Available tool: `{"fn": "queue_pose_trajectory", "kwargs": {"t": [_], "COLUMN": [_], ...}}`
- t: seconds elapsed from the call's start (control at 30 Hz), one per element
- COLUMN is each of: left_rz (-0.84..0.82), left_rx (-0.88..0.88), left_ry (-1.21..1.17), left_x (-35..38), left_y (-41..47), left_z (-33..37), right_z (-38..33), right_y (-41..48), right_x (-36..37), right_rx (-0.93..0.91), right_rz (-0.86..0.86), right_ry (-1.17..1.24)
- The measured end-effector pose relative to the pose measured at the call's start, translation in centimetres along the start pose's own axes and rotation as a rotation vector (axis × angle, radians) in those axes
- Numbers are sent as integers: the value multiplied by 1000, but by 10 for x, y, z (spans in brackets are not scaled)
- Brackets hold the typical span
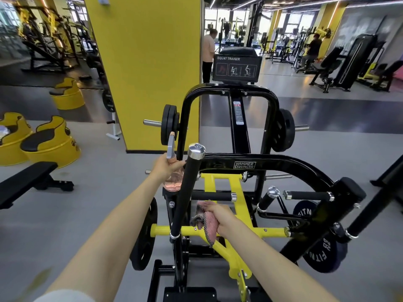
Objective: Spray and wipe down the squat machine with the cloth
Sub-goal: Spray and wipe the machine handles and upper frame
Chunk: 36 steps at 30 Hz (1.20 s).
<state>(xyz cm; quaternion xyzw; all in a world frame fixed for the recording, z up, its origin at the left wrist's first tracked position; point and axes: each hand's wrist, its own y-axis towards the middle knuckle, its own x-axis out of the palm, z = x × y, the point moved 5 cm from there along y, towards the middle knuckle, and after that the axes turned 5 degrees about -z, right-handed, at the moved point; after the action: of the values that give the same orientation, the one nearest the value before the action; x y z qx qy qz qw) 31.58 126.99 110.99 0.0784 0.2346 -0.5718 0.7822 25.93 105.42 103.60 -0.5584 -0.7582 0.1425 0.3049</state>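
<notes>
The black and yellow squat machine [281,164] fills the middle of the view, with a "Squat Trainer" sign at its top. My left hand [165,167] grips a clear pink spray bottle [172,182] by the neck, held upright beside the black left handle post [185,192]. My right hand [222,219] holds a bunched pink cloth [207,223] with a dark striped edge and presses it against the yellow frame [239,205], just above the yellow crossbar. Part of the bottle is hidden behind the post.
Black weight plates [309,216] hang on both sides of the machine. A black bench [28,179] and yellow drum seats [50,147] stand at the left. A yellow pillar [148,62] rises behind. People and other machines are far back right.
</notes>
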Motion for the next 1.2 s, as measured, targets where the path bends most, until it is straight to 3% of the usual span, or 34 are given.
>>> {"fn": "queue_pose_trajectory", "kwargs": {"t": [0.23,0.33,0.47,0.53,0.63,0.77,0.9,1.07,1.2], "left_rz": [16,116,302,348,231,6,-211,-179,-74], "left_rx": [71,73,-63,-236,-456,-406,-405,-347,-283], "left_ry": [-158,-56,41,51,8,-188,-395,-666,-528], "left_x": [2,-4,-3,4,25,57,86,105,104], "left_y": [-9,-24,-61,-83,-121,-164,-187,-193,-194], "left_z": [-11,-26,-56,-86,-117,-103,-78,-73,-68], "right_z": [1,4,11,14,20,41,47,32,23], "right_y": [-7,-8,-4,-5,-1,14,3,-20,-18], "right_x": [5,3,-4,-5,-6,-4,2,5,-12], "right_rx": [-30,-27,0,15,51,141,179,129,98], "right_rz": [-45,-66,-32,-29,-4,41,-18,-201,-256], "right_ry": [-3,26,26,35,69,112,50,-40,-155]}}
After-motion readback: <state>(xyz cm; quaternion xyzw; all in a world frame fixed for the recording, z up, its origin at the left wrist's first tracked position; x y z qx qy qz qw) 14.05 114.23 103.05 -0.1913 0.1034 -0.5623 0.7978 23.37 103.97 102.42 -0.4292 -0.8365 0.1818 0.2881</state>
